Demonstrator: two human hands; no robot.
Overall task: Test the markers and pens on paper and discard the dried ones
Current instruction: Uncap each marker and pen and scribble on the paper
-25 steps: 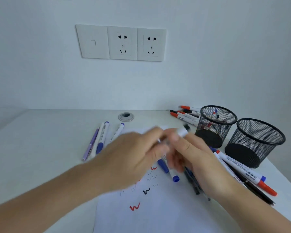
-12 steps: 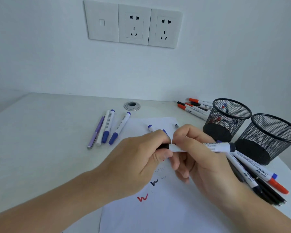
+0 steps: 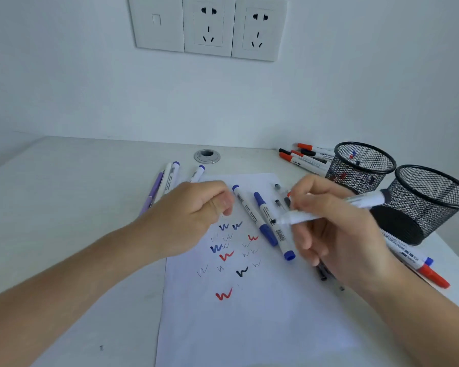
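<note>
The uncapped black-tipped marker [image 3: 300,218] is hovering over the scribbled paper [image 3: 236,327], the right hand [image 3: 337,234] pinching its barrel, two blue-capped markers [image 3: 252,215] lying under its tip, the left hand [image 3: 194,218] hanging curled alongside with any contents hidden, and two mesh cups [image 3: 432,200] standing rightward on the tabletop [image 3: 64,207].

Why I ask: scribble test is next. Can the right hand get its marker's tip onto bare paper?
Probably yes: the right hand holds the marker over the paper; blue markers lie under its tip, but bare paper nearby is free.
</note>
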